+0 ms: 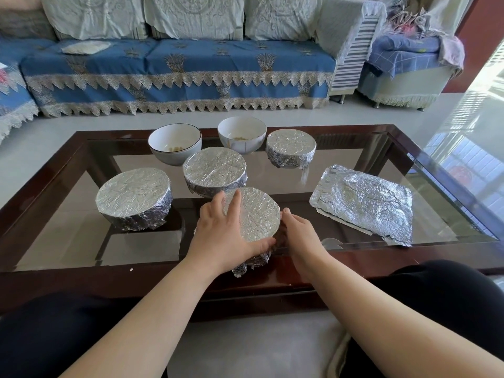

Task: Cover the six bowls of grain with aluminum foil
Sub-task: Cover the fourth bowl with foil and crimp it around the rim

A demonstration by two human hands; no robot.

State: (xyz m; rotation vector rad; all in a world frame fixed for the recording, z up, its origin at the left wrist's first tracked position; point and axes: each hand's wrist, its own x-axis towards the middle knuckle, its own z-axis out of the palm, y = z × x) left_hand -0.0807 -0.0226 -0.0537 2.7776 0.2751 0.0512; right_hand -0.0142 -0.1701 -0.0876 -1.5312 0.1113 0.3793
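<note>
Six bowls stand on the glass coffee table [354,242]. The nearest foil-covered bowl [257,214] sits at the front edge between my hands. My left hand [222,234] wraps its left side, fingers over the foil top and thumb curled along the near rim. My right hand [301,237] presses the foil against its right side, fingers hidden behind the bowl. Three more foil-covered bowls stand at the left [133,199], in the middle [215,170] and at the back right [290,147]. Two white bowls at the back, one left [174,144] and one right [241,133], are uncovered with grain inside.
A crumpled stack of foil sheets [362,203] lies flat on the table's right half. A blue-covered sofa [177,69] runs behind the table, and an armchair [406,64] stands at the back right. My dark-clad knees are under the near table edge.
</note>
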